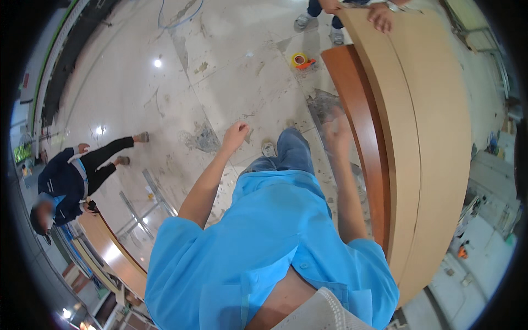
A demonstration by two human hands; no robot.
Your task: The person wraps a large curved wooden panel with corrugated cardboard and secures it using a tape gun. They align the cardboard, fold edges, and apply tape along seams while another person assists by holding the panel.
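My left hand (236,136) hangs in front of me over the tiled floor, its fingers curled in and nothing seen in them. My right hand (337,132) is smeared by motion beside a long reddish-brown wooden panel (364,121); its fingers cannot be made out. Right against that panel stands a long cardboard carton (434,126) with a seam along its face. At the carton's far end a co-worker's hand (380,17) rests on its edge. A tape dispenser (301,60) with yellow tape and an orange handle lies on the floor ahead.
On the left, another person in dark clothes (66,181) stands by a long wooden board (113,247). Metal frame pieces (144,203) lie on the floor near them. The floor has chipped, dark patches (203,137). A blue hose (179,23) curls at the far side.
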